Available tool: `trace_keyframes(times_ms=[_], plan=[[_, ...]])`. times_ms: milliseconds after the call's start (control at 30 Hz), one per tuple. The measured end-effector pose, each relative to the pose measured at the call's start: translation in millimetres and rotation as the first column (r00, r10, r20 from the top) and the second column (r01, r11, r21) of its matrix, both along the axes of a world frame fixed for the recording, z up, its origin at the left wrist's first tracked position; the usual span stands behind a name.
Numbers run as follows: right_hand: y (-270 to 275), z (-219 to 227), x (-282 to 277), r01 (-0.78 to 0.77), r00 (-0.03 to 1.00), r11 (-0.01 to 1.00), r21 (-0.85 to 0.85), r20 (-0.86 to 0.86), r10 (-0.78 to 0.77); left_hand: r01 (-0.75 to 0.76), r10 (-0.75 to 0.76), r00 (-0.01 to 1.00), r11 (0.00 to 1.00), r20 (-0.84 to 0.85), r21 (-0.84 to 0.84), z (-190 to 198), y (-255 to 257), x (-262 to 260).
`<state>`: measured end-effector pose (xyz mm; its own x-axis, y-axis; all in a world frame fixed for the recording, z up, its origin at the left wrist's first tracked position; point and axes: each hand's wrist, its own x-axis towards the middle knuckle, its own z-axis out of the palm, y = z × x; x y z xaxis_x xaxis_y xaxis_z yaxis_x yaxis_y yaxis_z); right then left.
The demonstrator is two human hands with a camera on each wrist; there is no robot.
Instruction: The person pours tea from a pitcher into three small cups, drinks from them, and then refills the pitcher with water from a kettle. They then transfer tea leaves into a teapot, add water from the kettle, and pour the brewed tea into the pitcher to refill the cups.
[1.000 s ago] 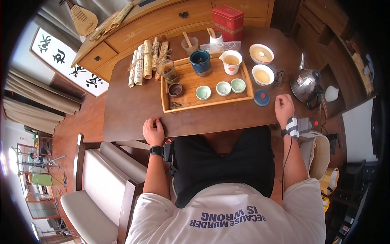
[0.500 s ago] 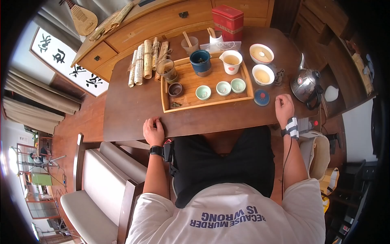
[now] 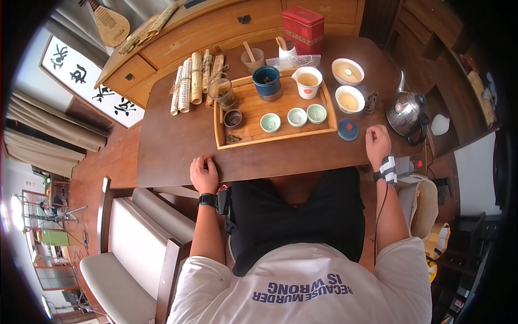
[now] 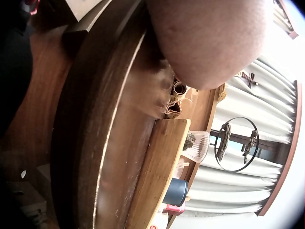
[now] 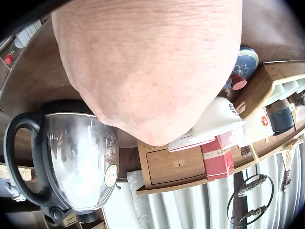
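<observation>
My left hand [image 3: 204,171] rests on the table's front edge, left of the wooden tray [image 3: 259,141], fingers loosely curled and holding nothing. On the right, my right hand [image 3: 378,144] lies on the table between a round blue lid [image 3: 347,129] and a steel kettle [image 3: 402,112], also holding nothing. In the right wrist view the kettle [image 5: 78,160] stands beside the hand. The tray carries several pale green cups [image 3: 270,123], a small dark cup [image 3: 233,119], a blue pot [image 3: 266,83], a white pitcher of tea [image 3: 307,83] and a glass with a strainer [image 3: 222,94].
Two white bowls of tea-coloured liquid, one a lidded-looking bowl [image 3: 347,72] and one plain [image 3: 349,100], stand right of the tray. Behind are a red tin [image 3: 302,29] and rolled bamboo scrolls [image 3: 184,86]. A chair [image 3: 135,237] stands at the left.
</observation>
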<state>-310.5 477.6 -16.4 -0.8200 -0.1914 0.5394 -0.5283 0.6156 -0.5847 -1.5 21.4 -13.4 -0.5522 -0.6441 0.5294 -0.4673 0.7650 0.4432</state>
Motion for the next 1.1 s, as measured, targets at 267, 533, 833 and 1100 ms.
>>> trace_keyframes(times_ms=[267, 533, 833, 1100], plan=[[-0.5, 1.4, 1.1, 0.011, 1.000, 1.000, 0.020, -0.001, -0.011, -0.003, 0.003, 1.000, 1.000, 0.002, 0.015, 2.7, 2.6, -0.8], [-0.9, 2.1, 1.7, 0.004, 1.000, 1.000, 0.004, -0.016, -0.004, -0.017, 0.016, 1.000, 0.998, 0.019, 0.055, -1.2, -0.2, -0.1], [-1.0, 1.0, 0.8, 0.000, 1.000, 1.000, 0.001, -0.029, 0.000, 0.005, -0.005, 1.000, 1.000, -0.015, -0.020, -2.0, -1.0, -0.4], [-1.0, 2.3, 0.6, -0.013, 1.000, 1.000, -0.005, -0.025, 0.013, -0.013, 0.013, 1.000, 1.000, 0.004, 0.014, 0.8, 1.3, 0.2]])
